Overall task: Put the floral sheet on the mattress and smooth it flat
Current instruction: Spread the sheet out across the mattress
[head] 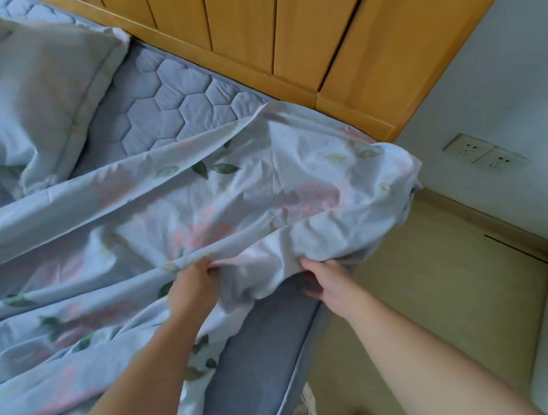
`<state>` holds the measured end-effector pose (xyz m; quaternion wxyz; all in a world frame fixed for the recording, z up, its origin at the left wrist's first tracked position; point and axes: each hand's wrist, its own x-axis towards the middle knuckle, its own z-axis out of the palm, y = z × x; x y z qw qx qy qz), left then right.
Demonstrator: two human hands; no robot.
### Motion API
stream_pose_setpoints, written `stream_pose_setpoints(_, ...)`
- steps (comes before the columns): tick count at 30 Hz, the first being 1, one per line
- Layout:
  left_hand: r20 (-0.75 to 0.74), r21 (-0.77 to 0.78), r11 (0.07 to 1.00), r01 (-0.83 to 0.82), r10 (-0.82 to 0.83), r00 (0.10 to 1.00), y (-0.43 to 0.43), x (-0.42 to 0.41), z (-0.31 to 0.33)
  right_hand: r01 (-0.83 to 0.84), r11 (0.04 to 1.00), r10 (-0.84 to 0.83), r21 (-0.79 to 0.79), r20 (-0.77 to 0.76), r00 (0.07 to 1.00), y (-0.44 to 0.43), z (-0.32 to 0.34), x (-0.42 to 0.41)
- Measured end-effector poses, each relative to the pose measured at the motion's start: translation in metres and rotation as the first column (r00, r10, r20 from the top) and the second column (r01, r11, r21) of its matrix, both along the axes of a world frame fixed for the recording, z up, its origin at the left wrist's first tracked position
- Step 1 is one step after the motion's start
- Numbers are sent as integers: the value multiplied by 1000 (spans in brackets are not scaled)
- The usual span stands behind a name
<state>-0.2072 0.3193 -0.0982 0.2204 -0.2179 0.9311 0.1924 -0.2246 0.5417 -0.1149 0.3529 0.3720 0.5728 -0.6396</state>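
Sheet (pixel 195 199) lies bunched on mattress (pixel 165 93), left hand (pixel 194 286) and right hand (pixel 327 283) gripping its edge.

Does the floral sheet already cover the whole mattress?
No, the mattress is bare beside the wooden panel, and the floral sheet lies wrinkled.

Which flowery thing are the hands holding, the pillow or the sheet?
The sheet: the left hand and right hand both grip its crumpled edge. The pillow lies untouched, farther up the mattress.

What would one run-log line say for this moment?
left hand: grips floral sheet | right hand: grips floral sheet | mattress: partly bare | floral sheet: wrinkled, not flat
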Motion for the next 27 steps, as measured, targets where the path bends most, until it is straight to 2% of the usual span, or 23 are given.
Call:
stream_pose_setpoints(1, -107, -50, 998, -49, 43, 993, -5, -8, 4, -15, 999, 13, -31, -70, 997, -7, 3, -14)
stream_pose_setpoints(3, -398, -98, 989, -113, 65, 915, -11, -17, 6, -102, 993, 90, -63, -172, 981, -22, 10, -37)
stream_pose_setpoints(4, -479, -60, 995, -79, 40, 877, -9, -13, 7, -171, 984, 158, -50, -195, 968, -27, 12, -43)
stream_pose_setpoints(6, -496, 26, 988, 151, -119, 860, 4, 16, 5, -265, 964, 264, 20, -194, 945, -32, 13, -44)
stream_pose_setpoints(8, -438, -63, 911, 408, -393, 808, 14, 55, -8, -280, 958, 288, 64, -202, 936, -35, 6, -41)
stream_pose_setpoints(9, -359, -129, 864, 486, -498, 789, 16, 70, -19, -260, 963, 269, 71, -217, 938, -35, 2, -39)
stream_pose_setpoints(10, -247, -183, 845, 502, -534, 809, 15, 77, -29, -234, 970, 244, 70, -233, 941, -37, 0, -37)
stream_pose_setpoints(12, -12, -316, 859, 403, -428, 904, 11, 76, -45, -221, 970, 239, 98, -246, 939, -44, -6, -33)
stream_pose_setpoints(13, 46, -376, 856, 356, -367, 929, 11, 72, -48, -259, 956, 285, 137, -239, 928, -47, -10, -30)
stream_pose_setpoints(15, 54, -438, 844, 309, -319, 946, 10, 61, -45, -297, 941, 329, 164, -224, 917, -56, -16, -22)
stream_pose_setpoints(16, 65, -416, 861, 294, -294, 954, 5, 56, -44, -267, 954, 292, 134, -224, 930, -61, -18, -20)
stream_pose_setpoints(19, -10, -103, 992, 69, -70, 997, -14, 42, -44, 28, 999, -32, -27, -180, 983, -76, -20, -18)
stream_pose_setpoints(20, 9, 38, 999, -39, 38, 999, -19, 40, -40, 144, 988, -151, -60, -130, 980, -79, -22, -18)
stream_pose_setpoints(21, 42, 199, 966, -165, 160, 986, -22, 38, -32, 241, 968, -245, -67, -58, 968, -81, -24, -17)
stream_pose_setpoints(22, 87, 359, 887, -291, 279, 956, -23, 38, -21, 301, 952, -300, -64, 28, 954, -82, -25, -14)
stream_pose_setpoints(23, 147, 498, 770, -398, 378, 914, -24, 38, -11, 316, 946, -309, -67, 104, 946, -82, -25, -10)
stream_pose_setpoints(24, 197, 589, 660, -467, 443, 875, -24, 40, 0, 301, 949, -286, -90, 151, 946, -82, -21, -6)
stream_pose_setpoints(27, 274, 677, 466, -570, 560, 782, -29, 47, 31, 248, 928, -222, -277, 123, 967, -82, -2, 1)
